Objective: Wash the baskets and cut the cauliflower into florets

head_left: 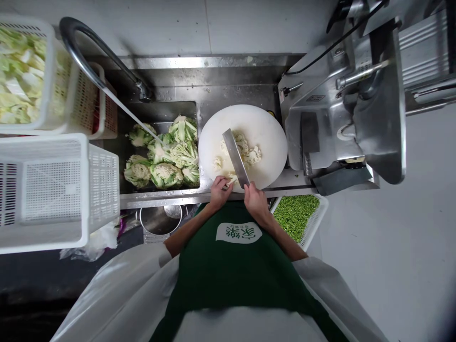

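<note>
A round white cutting board (pixel 213 128) lies on the steel counter in front of me. My right hand (pixel 255 200) is closed around the handle of a cleaver (pixel 235 156), whose blade points away from me over the board. Just left of the blade, near the board's front edge, my left hand (pixel 220 191) pinches a cauliflower piece (pixel 231 180). Cut cauliflower florets (pixel 252 154) lie on the board, mostly right of the blade, and a smaller floret (pixel 217 163) sits on its left side. The blade partly hides the pile.
Left of the board, whole cauliflowers (pixel 166 175) fill a sink, with water running from a curved faucet (pixel 101 47). White baskets (pixel 101 178) stand at the left, one holding chopped cabbage (pixel 21 76). A slicing machine (pixel 377 104) stands right. Below the counter are a pot (pixel 160 221) and chopped greens (pixel 295 213).
</note>
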The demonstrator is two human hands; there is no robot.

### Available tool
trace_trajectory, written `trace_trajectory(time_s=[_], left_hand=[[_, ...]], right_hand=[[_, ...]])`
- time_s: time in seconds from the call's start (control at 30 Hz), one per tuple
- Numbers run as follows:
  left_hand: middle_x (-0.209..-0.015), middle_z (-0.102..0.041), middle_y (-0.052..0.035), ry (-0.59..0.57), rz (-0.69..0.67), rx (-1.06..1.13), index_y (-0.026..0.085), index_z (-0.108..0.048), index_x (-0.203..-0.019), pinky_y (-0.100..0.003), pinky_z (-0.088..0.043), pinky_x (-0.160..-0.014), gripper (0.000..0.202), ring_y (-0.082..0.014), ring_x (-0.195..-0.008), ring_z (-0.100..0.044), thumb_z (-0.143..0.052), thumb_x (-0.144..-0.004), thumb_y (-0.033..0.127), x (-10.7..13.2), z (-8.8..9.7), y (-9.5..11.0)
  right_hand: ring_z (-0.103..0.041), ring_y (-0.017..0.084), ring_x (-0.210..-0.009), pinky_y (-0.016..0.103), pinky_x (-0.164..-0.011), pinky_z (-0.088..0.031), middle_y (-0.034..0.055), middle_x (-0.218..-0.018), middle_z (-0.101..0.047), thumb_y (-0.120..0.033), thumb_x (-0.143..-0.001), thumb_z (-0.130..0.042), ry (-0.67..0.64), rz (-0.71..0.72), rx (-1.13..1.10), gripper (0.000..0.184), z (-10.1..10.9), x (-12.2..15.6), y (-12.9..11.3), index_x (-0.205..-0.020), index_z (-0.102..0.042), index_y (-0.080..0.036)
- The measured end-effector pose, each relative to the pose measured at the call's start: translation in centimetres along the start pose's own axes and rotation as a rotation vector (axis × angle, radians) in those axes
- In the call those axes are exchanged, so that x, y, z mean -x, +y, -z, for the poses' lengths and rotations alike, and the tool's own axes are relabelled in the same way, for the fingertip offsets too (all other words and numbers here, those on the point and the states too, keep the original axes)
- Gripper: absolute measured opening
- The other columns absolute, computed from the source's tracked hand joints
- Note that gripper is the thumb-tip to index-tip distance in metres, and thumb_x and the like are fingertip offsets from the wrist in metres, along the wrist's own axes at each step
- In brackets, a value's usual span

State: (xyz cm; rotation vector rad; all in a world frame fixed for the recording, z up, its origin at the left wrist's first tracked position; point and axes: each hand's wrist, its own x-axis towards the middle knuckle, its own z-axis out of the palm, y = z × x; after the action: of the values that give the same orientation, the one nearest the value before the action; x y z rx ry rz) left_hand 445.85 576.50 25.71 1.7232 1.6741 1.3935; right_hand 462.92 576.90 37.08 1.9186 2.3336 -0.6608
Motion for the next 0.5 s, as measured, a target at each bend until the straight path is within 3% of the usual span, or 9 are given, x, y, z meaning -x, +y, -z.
trace_trajectory(time_s=[0.23,0.5], left_hand=[[-0.101,-0.067,-0.0073,-0.076,-0.005,-0.003,0.021,-0.074,-0.098,-0.034,-0.063,-0.082,0.017,-0.0187,-0.093,-0.069,-0.064,-0.099,0.035,0.0,0.2,-0.7],[-0.105,-0.067,-0.0100,-0.045,-0.036,-0.023,0.022,-0.077,-0.106,-0.041,-0.062,-0.092,0.024,-0.0219,-0.103,-0.069,-0.060,-0.102,0.038,-0.7,2.0,-2.0]], right_hand=[[-0.074,0.026,-0.089,0.028,-0.073,-0.042,0.0177,-0.097,-0.077,-0.031,-0.114,-0.026,-0.010,-0.055,-0.009,0.038,-1.2,-2.7,-2.5,-0.120,-0.058,-0.012],[-0.070,0.027,-0.090,0.028,-0.074,-0.039,0.0170,-0.099,-0.076,-0.033,-0.113,-0.032,0.057,-0.080,-0.046,0.037,0.2,-3.6,0.1,-0.118,-0.061,-0.012]])
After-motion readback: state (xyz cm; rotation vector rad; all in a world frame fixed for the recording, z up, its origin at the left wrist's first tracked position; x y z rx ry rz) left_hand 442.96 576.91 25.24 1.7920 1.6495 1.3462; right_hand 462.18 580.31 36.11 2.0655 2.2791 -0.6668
